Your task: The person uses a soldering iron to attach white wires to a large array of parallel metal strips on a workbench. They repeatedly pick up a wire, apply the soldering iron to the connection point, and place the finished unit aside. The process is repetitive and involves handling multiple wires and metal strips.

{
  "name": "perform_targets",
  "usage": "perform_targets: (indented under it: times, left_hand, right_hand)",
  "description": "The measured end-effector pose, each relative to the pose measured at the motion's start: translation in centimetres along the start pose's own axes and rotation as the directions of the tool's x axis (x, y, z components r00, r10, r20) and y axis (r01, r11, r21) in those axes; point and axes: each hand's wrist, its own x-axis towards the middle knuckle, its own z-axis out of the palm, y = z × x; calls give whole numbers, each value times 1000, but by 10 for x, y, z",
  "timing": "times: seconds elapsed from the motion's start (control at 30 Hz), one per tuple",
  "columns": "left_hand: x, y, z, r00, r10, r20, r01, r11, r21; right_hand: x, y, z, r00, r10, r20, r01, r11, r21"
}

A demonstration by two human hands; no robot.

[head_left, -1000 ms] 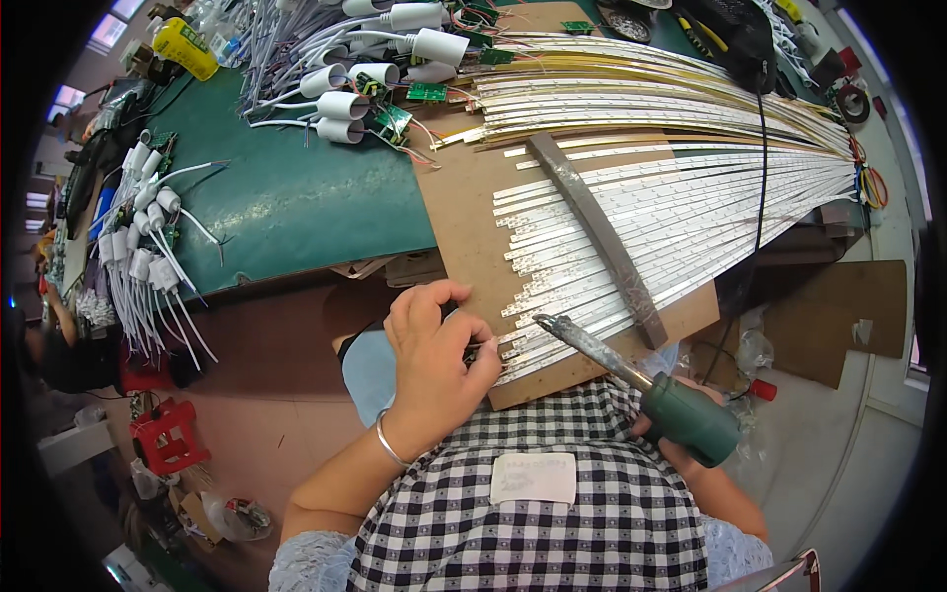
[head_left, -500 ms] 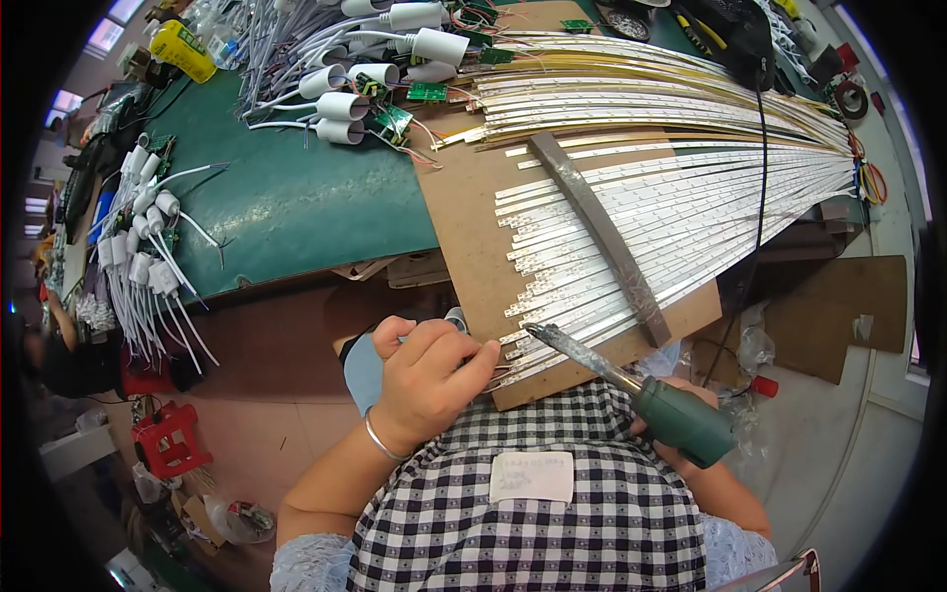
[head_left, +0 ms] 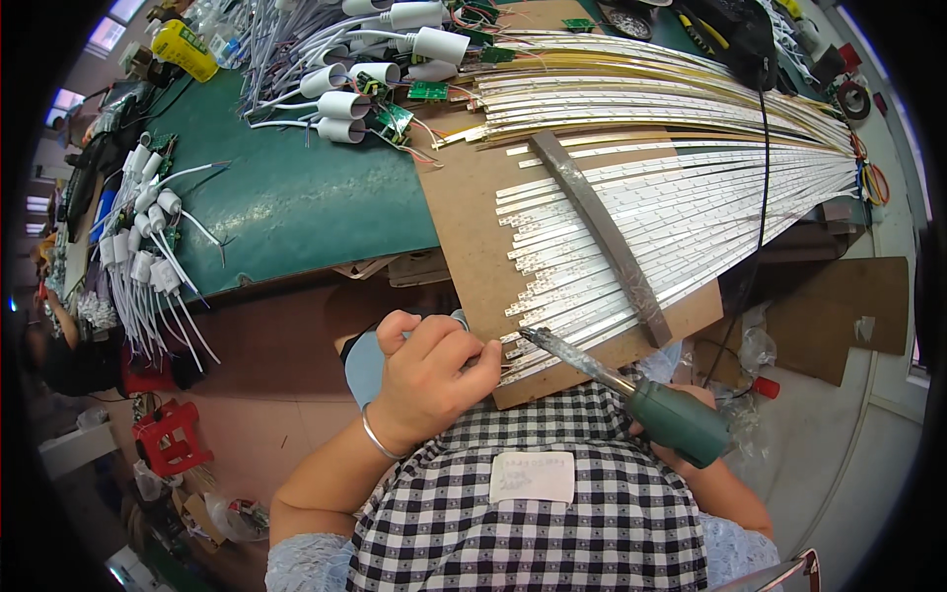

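Observation:
My right hand (head_left: 681, 419) is wrapped round the green handle of a soldering iron (head_left: 676, 419). The iron's dark tip points left and lies over the ends of the lowest white LED strips (head_left: 592, 237). Those strips fan out on a brown board (head_left: 454, 232), held down by a long metal bar (head_left: 602, 235) across them. Beside the board's near left corner, my left hand (head_left: 429, 370) is closed, thumb and forefinger together right by the strip ends. What it pinches is hidden by the fingers.
White cylindrical lamp caps (head_left: 340, 107) with cables and green circuit boards (head_left: 395, 120) lie at the back of the green table (head_left: 316, 197). Another bundle of white caps (head_left: 148, 222) rests at its left edge. A black cord (head_left: 764, 158) hangs across the strips. A red stool (head_left: 170, 437) stands at lower left.
The soldering iron has shifted slightly left, its tip still over the strip ends. My left hand has edged a little toward the strips and stays closed.

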Motion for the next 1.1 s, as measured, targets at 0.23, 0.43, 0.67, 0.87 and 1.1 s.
perform_targets:
  times: [0.23, 0.43, 0.67, 0.87, 1.1]
  left_hand:
    - [6, -5, -15, 966, -258, 16, 250, 917, -312]
    - [-4, 13, -19, 741, -556, 376, 498, 80, -863]
    - [0, 16, -16, 736, -550, 396, 502, 50, -863]
    - [5, 17, -19, 781, -509, 362, 548, 282, -787]
    - [10, 10, -26, 834, -405, 376, 535, 422, -732]
  right_hand:
    - [10, 0, 8, 969, -81, -233, 120, 981, 155]
    - [69, -33, 47, 991, 96, -98, -43, 896, 442]
    - [108, -39, 86, 988, 53, -144, -18, 973, 230]
    - [107, -41, 89, 988, 93, -123, -56, 958, 280]
    - [107, -35, 93, 989, 105, -101, -72, 956, 286]
